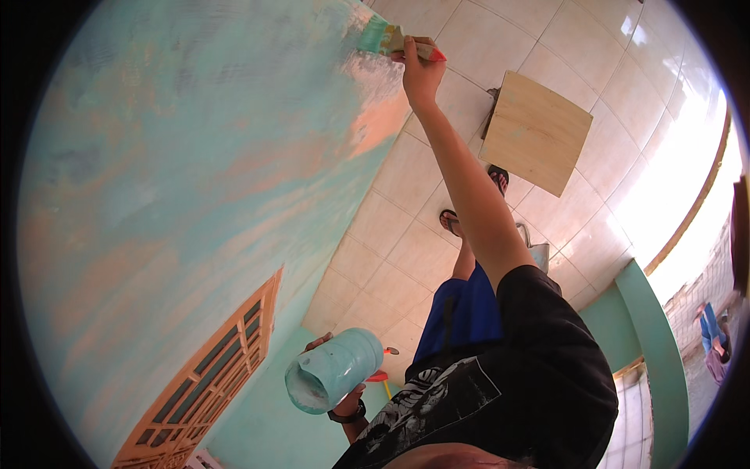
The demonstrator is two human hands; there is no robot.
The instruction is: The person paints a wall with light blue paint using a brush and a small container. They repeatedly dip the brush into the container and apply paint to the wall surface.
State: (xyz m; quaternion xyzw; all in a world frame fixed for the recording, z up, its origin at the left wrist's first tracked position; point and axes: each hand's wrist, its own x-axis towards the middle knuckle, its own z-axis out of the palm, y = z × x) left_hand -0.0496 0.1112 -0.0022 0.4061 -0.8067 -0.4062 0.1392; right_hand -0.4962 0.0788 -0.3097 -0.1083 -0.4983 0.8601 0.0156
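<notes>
My right hand (422,67) grips a flat paintbrush by its handle, at the top of the view. The paintbrush (391,40) has a red-tipped handle and bristles coated in turquoise paint. Those bristles touch the wall (193,117), where turquoise lies in uneven strokes over peach and whitish patches. Low in the view, my left hand (350,401) holds a rounded plastic container (343,363) with a cut-out opening. Paint coats the container, which is tilted with its opening towards me. Part of the left hand is hidden behind it.
A square wooden board (539,132), apparently a stool top, stands on the tiled floor (398,252) beyond my feet. A wood-framed louvred window or door (217,375) is set in the wall at lower left. Outside, a person (712,340) is visible at far right.
</notes>
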